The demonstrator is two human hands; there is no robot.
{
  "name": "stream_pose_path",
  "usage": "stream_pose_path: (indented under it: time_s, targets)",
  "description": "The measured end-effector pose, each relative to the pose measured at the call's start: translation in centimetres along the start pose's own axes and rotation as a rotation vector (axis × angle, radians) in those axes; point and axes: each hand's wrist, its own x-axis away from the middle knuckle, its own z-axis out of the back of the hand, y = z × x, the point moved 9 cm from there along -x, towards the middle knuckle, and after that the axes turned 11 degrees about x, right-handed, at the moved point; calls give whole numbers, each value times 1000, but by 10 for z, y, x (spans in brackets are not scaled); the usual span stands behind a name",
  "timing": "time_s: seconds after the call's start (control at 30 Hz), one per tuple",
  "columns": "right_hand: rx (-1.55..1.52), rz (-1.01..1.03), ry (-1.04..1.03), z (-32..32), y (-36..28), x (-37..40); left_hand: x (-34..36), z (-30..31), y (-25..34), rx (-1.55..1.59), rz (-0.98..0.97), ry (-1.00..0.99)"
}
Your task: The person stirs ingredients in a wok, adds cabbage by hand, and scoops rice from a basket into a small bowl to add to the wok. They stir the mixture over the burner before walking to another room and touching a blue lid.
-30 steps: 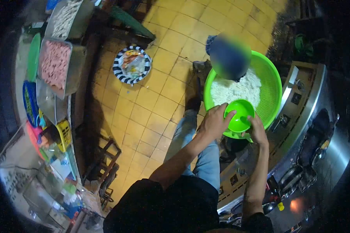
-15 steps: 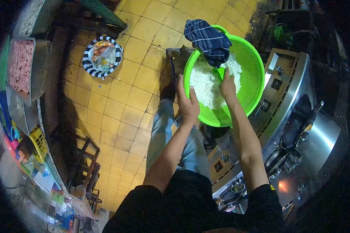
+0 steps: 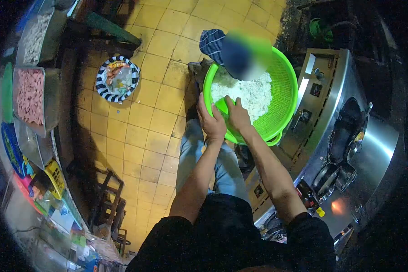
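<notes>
The right hand (image 3: 239, 116) curls its fingers on a small green bowl (image 3: 221, 105) dipped in white, grainy food (image 3: 256, 97); the grip is partly hidden. The left hand (image 3: 211, 121), open, lies against the green basket (image 3: 284, 93) holding the food. A checked cloth (image 3: 211, 44) covers the far rim. Right, a steel stove (image 3: 299, 145); left, a striped bin (image 3: 100, 84).

Basket (image 3: 284, 97): before me, left of the stove (image 3: 316, 102)
Rice (image 3: 259, 94): in the basket
Bowl (image 3: 221, 105): at my right fingers (image 3: 230, 104), inside the basket
Bin (image 3: 101, 86): on the floor (image 3: 156, 104), left of the basket
</notes>
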Motion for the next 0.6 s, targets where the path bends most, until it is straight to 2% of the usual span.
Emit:
stream_pose_path:
  time_s: [0.07,0.13,0.2,0.27,0.33,0.37,0.47,0.5,0.53,0.6]
  targets:
    - [-15,5,-7,5,4,0,0,1,1,-55,-33,11]
    - [-14,104,-44,-2,11,0,2,2,1,-70,-43,-3]
    - [-112,242,9,-4,42,-16,-1,0,-2,-81,-22,-30]
    - [-345,146,-130,-9,82,-37,-1,1,2,-93,-3,-24]
    - [-477,-8,-86,2,100,-49,-2,2,7,-122,-39,-9]
    - [-398,-119,-88,12,105,-48,-1,2,4,-100,-5,-14]
    - [-310,-67,342,5,75,-53,0,1,3,-117,-3,-7]
    - [-305,-83,286,-6,65,-57,1,1,4,-128,21,-18]
    - [-314,-8,368,-5,48,-48,2,2,0,-137,24,-27]
    - [-207,-68,116,-18,28,-44,0,-1,2,-160,-59,-16]
